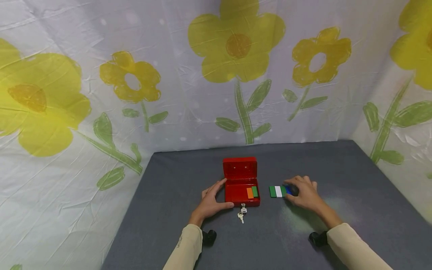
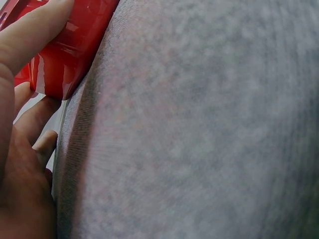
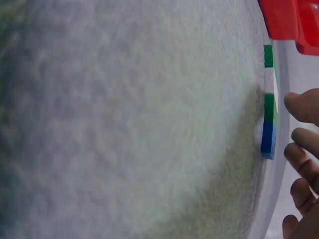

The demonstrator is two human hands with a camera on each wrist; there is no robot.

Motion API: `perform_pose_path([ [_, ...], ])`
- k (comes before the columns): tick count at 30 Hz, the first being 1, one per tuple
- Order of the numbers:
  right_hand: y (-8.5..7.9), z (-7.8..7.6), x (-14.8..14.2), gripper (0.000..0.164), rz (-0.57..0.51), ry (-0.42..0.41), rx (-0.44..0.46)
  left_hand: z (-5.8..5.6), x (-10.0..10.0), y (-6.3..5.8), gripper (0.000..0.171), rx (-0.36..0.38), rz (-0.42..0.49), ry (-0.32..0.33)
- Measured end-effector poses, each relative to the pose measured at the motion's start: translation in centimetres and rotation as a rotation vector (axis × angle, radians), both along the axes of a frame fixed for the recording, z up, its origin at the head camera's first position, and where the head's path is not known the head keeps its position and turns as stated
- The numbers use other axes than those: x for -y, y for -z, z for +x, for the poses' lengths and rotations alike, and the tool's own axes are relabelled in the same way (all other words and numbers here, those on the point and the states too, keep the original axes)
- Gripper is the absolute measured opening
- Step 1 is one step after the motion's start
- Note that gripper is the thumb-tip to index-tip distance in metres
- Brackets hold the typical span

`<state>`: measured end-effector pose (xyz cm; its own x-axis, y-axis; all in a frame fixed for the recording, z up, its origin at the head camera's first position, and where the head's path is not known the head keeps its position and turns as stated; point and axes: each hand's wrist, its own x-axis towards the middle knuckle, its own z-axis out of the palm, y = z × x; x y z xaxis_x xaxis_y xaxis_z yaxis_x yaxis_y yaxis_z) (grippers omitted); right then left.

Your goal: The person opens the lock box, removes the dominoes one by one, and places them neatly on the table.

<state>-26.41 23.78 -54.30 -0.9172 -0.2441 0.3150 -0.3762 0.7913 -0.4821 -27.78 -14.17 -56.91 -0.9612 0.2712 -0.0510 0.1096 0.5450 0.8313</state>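
My left hand [image 1: 211, 201] steadies an open red cash box [image 1: 235, 193] from its left side, thumb at the front corner and fingers toward the hinge. The left wrist view shows the thumb lying over the red metal [image 2: 82, 45]. Inside the box, at its right, are an orange block [image 1: 249, 193] and a green block [image 1: 254, 191]. To the right lies a row of a green block [image 1: 272, 191], a white block [image 1: 278, 191], another green block [image 3: 268, 107] and a blue block [image 3: 267, 137]. Over the row's right end hovers my right hand [image 1: 305, 193], fingers spread apart from the blocks.
Keys [image 1: 241, 216] hang out of the lock at the box front and reach the grey table cloth [image 1: 263, 240]. The raised lid [image 1: 240, 167] stands behind the box. A sheet with painted flowers [image 1: 189, 123] hangs at the table's back and sides.
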Motion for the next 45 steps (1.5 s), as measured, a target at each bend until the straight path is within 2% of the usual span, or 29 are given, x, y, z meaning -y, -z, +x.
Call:
perform_pose_path([
  [17, 0.3, -0.1, 2.0, 0.042, 0.008, -0.059, -0.058, 0.0, 0.0, 0.0, 0.095, -0.003, 0.005, -0.003],
  [31, 0.1, -0.3, 3.4, 0.043, -0.032, -0.124, -0.082, 0.0, -0.2, -0.1, 0.096, -0.018, 0.003, -0.009],
  [38, -0.1, -0.5, 4.1, 0.042, -0.03, -0.136, -0.065, 0.1, -0.1, -0.2, 0.095, -0.004, 0.002, -0.011],
  [45, -0.4, -0.7, 5.2, 0.039, -0.049, -0.148, -0.09, 0.2, -0.2, -0.2, 0.095, 0.004, -0.011, -0.024],
])
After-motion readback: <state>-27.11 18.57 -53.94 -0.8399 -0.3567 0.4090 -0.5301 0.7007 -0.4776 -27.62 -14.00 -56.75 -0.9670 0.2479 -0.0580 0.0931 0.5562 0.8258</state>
